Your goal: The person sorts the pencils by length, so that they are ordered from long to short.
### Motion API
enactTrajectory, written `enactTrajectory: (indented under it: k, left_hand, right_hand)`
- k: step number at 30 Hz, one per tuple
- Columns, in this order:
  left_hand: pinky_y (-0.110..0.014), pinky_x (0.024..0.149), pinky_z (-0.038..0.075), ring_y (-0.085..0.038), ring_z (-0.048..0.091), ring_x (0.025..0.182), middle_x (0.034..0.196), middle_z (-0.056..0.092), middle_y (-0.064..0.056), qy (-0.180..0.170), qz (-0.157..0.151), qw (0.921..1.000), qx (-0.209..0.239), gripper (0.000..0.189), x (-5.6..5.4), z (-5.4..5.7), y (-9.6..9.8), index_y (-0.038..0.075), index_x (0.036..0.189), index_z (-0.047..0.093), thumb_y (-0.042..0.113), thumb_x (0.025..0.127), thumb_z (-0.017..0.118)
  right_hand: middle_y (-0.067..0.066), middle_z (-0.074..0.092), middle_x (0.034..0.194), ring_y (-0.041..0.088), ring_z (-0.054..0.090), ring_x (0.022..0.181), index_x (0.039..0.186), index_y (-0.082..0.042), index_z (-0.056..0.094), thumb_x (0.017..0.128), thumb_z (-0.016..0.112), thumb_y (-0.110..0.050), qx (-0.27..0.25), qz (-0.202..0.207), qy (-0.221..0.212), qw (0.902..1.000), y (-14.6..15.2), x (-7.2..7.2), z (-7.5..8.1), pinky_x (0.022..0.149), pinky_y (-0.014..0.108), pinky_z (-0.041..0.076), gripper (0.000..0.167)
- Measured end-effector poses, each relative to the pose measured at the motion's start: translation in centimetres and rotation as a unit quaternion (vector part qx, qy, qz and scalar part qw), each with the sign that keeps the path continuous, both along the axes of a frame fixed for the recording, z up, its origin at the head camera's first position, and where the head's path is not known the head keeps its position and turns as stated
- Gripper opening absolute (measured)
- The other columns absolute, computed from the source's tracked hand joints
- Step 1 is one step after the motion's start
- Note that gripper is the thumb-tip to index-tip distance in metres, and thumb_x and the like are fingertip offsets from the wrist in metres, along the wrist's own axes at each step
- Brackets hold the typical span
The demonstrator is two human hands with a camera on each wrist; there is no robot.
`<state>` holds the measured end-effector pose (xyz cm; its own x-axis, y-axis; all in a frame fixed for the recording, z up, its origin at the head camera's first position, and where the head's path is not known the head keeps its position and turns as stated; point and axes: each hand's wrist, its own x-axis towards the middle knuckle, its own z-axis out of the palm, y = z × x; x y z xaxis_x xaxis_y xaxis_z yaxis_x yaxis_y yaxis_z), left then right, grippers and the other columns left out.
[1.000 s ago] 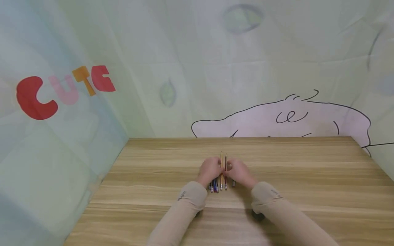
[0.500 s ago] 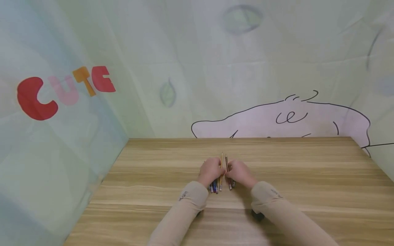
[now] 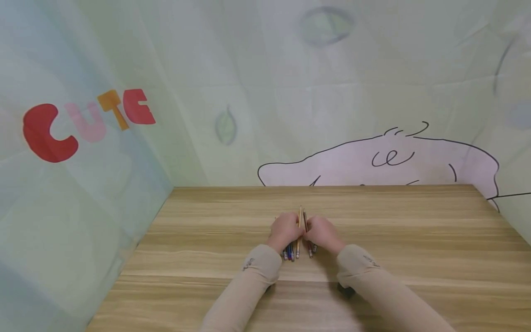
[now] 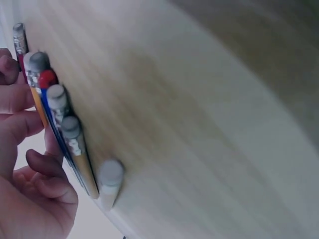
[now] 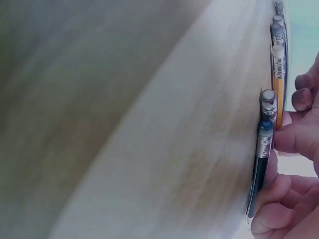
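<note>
Pale wall (image 3: 207,60) behind, wood-grain tabletop (image 3: 166,258) across the lower part of the frame. And right there, just below centre, a yellow pencil (image 3: 297,248), slightly slanted, tip toward the wall; just beside, a brown pencil (image 3: 305,220), leaning the opposite way. Clamped on the yellow pencil: left hand (image 3: 285,229), fingers curled, thumb across the wood. Clamped on the brown pencil: right hand (image 3: 324,232), fingers curled too, just right of centre. Poking out below the left hand, a bunch of pencils (image 3: 289,252), some blue, eraser ends toward the bottom of the frame. Over in the right wrist view, lower right, a dark pencil (image 5: 259,174) close against the right hand. Further out, beige sleeves (image 3: 242,290) up from the bottom edge, a black band (image 3: 346,290) peeking out below the right one. Upper left, bold CUTE letters (image 3: 93,133); at middle right, a line-drawn cartoon (image 3: 348,166) just above the far edge.
</note>
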<state>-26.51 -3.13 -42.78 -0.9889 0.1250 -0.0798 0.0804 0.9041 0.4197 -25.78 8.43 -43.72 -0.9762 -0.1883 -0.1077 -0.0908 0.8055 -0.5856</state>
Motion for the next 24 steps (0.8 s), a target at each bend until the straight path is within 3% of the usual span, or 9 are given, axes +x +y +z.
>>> enactTrajectory:
  k: [12, 17, 21, 24]
  left_hand:
    - [-0.021, 0.04, 0.033, -0.01, 0.044, 0.046, 0.055, 0.049, 0.004, -0.013, 0.001, 0.9999, 0.003, 0.021, -0.16, -0.12, -0.37, 0.013, 0.064, 0.053, 0.026, 0.073, 0.066]
    - [-0.021, 0.041, 0.032, -0.01, 0.044, 0.047, 0.055, 0.049, 0.004, 0.003, -0.006, 1.0, 0.002, 0.021, -0.09, 0.16, -0.46, 0.013, 0.064, 0.055, 0.028, 0.074, 0.065]
    - [-0.021, 0.044, 0.033, -0.01, 0.046, 0.052, 0.063, 0.056, 0.003, 0.018, -0.015, 0.9995, 0.023, 0.024, -0.15, 0.33, -0.54, 0.013, 0.083, 0.066, 0.036, 0.076, 0.064]
    - [-0.019, 0.046, 0.036, -0.009, 0.049, 0.054, 0.074, 0.061, 0.002, 0.02, -0.021, 0.9983, 0.051, 0.032, -0.27, 0.45, -0.63, 0.014, 0.102, 0.064, 0.034, 0.076, 0.063]
  right_hand:
    - [0.0, 0.059, 0.063, 0.011, 0.049, 0.05, 0.076, -0.006, 0.063, 0.068, 0.067, -0.012, -0.033, -0.007, -0.021, 0.9992, 0.14, -0.04, -0.22, 0.048, 0.022, 0.04, 0.01]
    - [0.003, 0.062, 0.071, 0.012, 0.051, 0.055, 0.094, -0.003, 0.063, 0.067, 0.067, -0.014, -0.038, -0.011, -0.016, 0.9991, 0.3, -0.07, -0.31, 0.053, 0.023, 0.041, 0.03]
    - [0.008, 0.065, 0.084, 0.014, 0.054, 0.062, 0.106, 0.0, 0.058, 0.067, 0.067, -0.015, -0.054, -0.019, -0.004, 0.9984, 0.45, -0.11, -0.04, 0.058, 0.025, 0.043, 0.043]
    - [0.007, 0.063, 0.077, 0.014, 0.053, 0.058, 0.113, 0.0, 0.055, 0.069, 0.067, -0.015, -0.074, -0.028, -0.003, 0.9968, 0.73, -0.18, 0.16, 0.052, 0.025, 0.043, 0.048]
